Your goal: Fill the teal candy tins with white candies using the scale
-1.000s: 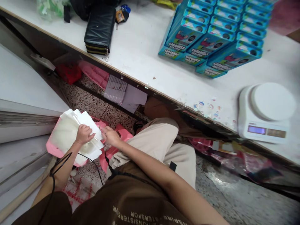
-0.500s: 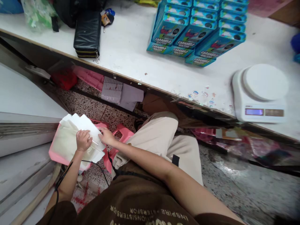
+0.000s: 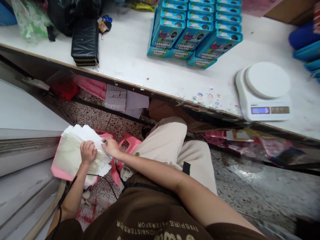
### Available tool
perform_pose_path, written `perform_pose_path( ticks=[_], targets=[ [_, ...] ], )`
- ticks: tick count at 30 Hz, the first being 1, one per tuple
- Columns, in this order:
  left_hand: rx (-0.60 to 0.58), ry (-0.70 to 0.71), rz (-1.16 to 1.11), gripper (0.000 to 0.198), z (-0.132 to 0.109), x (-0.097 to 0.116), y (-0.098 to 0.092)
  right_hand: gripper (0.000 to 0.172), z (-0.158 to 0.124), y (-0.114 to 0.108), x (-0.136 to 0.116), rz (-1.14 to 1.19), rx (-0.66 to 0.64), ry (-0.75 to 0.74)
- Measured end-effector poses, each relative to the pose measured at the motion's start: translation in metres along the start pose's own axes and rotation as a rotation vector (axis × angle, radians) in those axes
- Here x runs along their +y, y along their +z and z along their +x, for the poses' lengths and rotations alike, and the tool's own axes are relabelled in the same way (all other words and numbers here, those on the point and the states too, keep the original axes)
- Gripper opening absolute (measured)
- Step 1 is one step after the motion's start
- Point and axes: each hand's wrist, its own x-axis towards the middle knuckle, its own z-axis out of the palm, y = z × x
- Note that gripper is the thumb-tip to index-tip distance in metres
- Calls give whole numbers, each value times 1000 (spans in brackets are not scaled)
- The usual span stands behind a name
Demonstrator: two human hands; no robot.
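A fanned stack of white sheets [image 3: 86, 132], partly covered by a translucent yellowish film [image 3: 66, 156], lies on a pink plastic stool [image 3: 57, 166] at lower left. My left hand [image 3: 88, 152] rests on the stack, fingers curled and close together; whatever is under them is hidden. At the stack's right edge, my right hand [image 3: 111, 147] pinches the white sheets between thumb and fingers. Both hands are close together, with sheet surface showing between them.
On the white table [image 3: 122, 66] stand blue Caramelo Macizo boxes [image 3: 170, 31], a white kitchen scale [image 3: 267, 90], a black zipped wallet [image 3: 85, 43] and keys [image 3: 104, 25]. White panels [image 3: 27, 113] rise at left. A black cable [image 3: 105, 178] hangs near my arms.
My view has shifted, so the table things appear farther left. My hands stay at the stack; the right hand's fingers are slightly more bent at its edge.
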Motion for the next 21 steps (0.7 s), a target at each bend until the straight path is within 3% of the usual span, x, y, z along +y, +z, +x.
perform_pose_path(
  ticks=[5, 10, 14, 17, 21],
  targets=[
    [44, -19, -59, 22, -5, -3, 2, 31, 9, 2, -3, 44, 13, 47],
    [73, -17, -45, 28, -11, -5, 1, 34, 23, 2, -10, -170, -216, 2],
    [62, 28, -34, 30, -13, -3, -6, 33, 23, 6, -9, -286, -294, -110],
    [104, 45, -30, 31, -13, -3, -11, 25, 19, 5, -4, -211, -290, -201],
    [73, 42, -22, 31, -16, -7, -12, 19, 30, -19, 8, 38, -149, -207]
  ],
)
